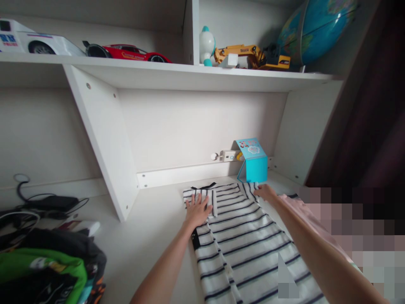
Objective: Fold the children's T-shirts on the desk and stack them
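Observation:
A white shirt with dark stripes [243, 236] lies spread on the white desk, its far end near the back panel. My left hand [198, 210] rests flat on a folded-in part at the shirt's far left, fingers spread. At the far right corner, my right hand [266, 193] has its fingers closed on the shirt's edge. A black patch [195, 239] shows on the left edge, just below my left hand. Part of the shirt's lower right is hidden by my right forearm and blurred blocks.
A blue desk calendar [257, 169] stands behind the shirt, beside a wall socket [229, 156]. Piled clothes [47, 270] and a black cabled device [53, 202] lie at left. Overhead, a shelf [205, 75] holds toy vehicles and a globe [316, 31]. Pink cloth [297, 204] lies at right.

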Demonstrator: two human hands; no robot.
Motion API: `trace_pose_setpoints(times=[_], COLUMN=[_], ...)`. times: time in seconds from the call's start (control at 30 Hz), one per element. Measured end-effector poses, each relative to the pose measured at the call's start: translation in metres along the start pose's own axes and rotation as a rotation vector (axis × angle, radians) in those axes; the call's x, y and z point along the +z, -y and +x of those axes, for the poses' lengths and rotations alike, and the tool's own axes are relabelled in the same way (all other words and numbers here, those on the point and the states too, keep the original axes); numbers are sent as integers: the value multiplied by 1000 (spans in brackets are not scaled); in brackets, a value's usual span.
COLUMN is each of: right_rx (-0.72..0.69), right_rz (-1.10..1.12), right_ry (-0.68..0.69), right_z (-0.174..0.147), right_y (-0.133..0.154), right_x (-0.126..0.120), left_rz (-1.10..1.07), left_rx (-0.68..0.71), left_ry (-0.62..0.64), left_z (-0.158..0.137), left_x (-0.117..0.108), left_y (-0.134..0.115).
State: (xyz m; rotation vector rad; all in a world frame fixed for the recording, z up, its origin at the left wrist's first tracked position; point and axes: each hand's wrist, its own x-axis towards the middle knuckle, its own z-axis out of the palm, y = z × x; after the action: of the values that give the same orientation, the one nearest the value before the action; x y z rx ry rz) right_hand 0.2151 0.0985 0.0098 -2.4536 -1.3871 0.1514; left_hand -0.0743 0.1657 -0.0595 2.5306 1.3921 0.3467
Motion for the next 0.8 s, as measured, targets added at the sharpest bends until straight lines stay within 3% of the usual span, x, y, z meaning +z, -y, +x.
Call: trace_pose_setpoints(times=[0.17,0.33,0.43,0.5,0.57,0.67,0.8], right_rx=[-156,-357,-526,-605,-628,-586,-442], right_rz=[6,-6,-6,-6,-9,-30,10], right_ry=[-46,-21,80,124,138,159,194], right_z=[-16,-70,-105,-125,-141,-162,-180], right_y=[59,126,141,130,100,34,-49], right_x=[-7,30,41,34,20,2,-1], left_rz=[-153,-364,-408,-411,-399,-426,-512], left_rx=[28,-6,4,28,31,1,-26], left_ry=[-59,-144,-186,-180,-175,-200,-210], left_z=[-2,-5,-6,-7,-6,-2,6], left_x=[-3,-7,-9,-10,-9,-6,-2], left_y=[0,2,4,5,6,6,7])
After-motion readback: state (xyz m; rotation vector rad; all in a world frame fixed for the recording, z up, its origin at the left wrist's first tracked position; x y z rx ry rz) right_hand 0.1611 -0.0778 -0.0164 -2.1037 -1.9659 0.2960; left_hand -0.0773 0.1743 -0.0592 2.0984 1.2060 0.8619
